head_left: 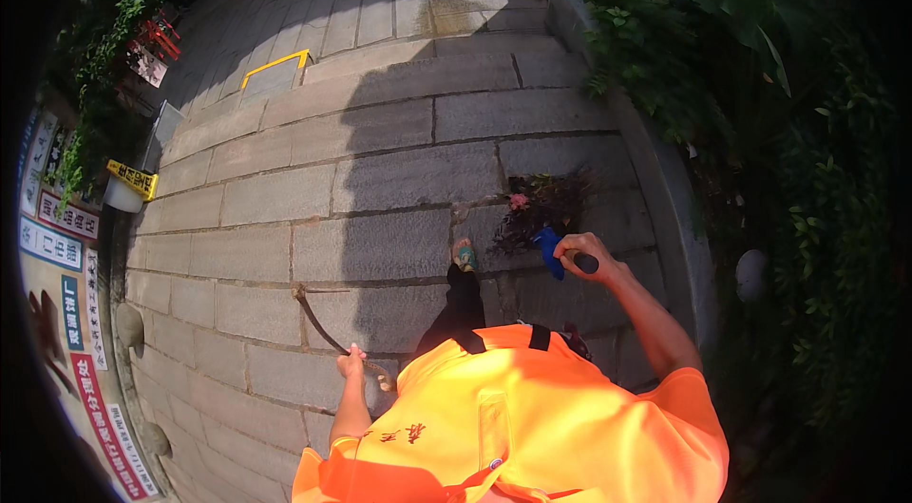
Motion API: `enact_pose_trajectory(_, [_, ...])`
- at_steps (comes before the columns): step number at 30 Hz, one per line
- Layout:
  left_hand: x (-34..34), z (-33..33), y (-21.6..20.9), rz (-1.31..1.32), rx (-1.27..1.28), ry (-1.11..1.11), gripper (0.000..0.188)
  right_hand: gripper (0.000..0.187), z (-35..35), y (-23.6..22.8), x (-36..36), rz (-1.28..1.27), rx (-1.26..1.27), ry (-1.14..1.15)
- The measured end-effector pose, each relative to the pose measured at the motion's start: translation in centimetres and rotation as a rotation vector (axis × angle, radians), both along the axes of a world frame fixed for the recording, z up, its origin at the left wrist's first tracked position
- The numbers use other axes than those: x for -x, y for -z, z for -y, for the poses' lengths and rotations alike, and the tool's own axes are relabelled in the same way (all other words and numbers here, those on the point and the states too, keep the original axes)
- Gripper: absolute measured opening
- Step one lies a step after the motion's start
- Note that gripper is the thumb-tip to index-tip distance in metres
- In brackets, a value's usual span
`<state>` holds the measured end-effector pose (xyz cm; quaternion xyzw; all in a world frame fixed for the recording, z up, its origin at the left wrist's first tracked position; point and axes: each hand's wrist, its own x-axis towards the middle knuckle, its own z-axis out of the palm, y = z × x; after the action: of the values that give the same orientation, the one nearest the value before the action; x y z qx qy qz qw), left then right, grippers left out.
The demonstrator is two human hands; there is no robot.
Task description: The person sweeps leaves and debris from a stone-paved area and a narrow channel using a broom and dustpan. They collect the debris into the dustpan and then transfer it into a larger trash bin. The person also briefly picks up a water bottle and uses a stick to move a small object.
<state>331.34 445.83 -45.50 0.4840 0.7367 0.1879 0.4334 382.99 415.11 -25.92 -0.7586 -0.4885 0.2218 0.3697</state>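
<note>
My left hand (351, 362) is closed round a thin, dark, curved stick (318, 322). One end of it reaches forward over the paving, and a tan, bent part shows beside the hand. Out to the right, my right hand (587, 258) grips a dark rounded handle (586, 264). Against its fingers is a blue piece (549, 251), whose kind I cannot make out. Just beyond it is a bunch of dark reddish foliage (543, 208) with a pink flower (519, 202); whether the hand holds this bunch is unclear.
Grey stone paving (399, 185) with low steps stretches ahead, part in shadow. A stone kerb (665, 189) borders dense green plants (826, 218) on the right. Signboards (71, 313) and a yellow sign (133, 180) line the left. My shoe (465, 255) shows ahead of my orange shirt.
</note>
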Motion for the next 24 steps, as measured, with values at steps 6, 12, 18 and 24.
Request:
enact_pose_trajectory(6, [-17.4, -10.8, -1.3, 0.063, 0.122, 0.031, 0.024, 0.007, -13.2, -0.9, -15.7, 0.022, -0.070, -0.051])
enact_pose_trajectory(12, [-36.8, -22.8, -6.6, 0.179, 0.059, 0.167, 0.026, 0.006, -24.9, -2.3, -31.4, 0.019, -0.063, -0.034])
enact_pose_trajectory(18, [-52.8, -30.9, -4.6, 0.191, -0.030, 0.120, 0.023, 0.007, -35.7, -1.2, -49.2, -0.019, -0.028, -0.125])
enact_pose_trajectory(24, [-64.5, -36.6, -1.2, 0.153, -0.075, -0.068, 0.018, 0.007, -46.1, -2.6, -68.2, -0.018, -0.179, -0.211])
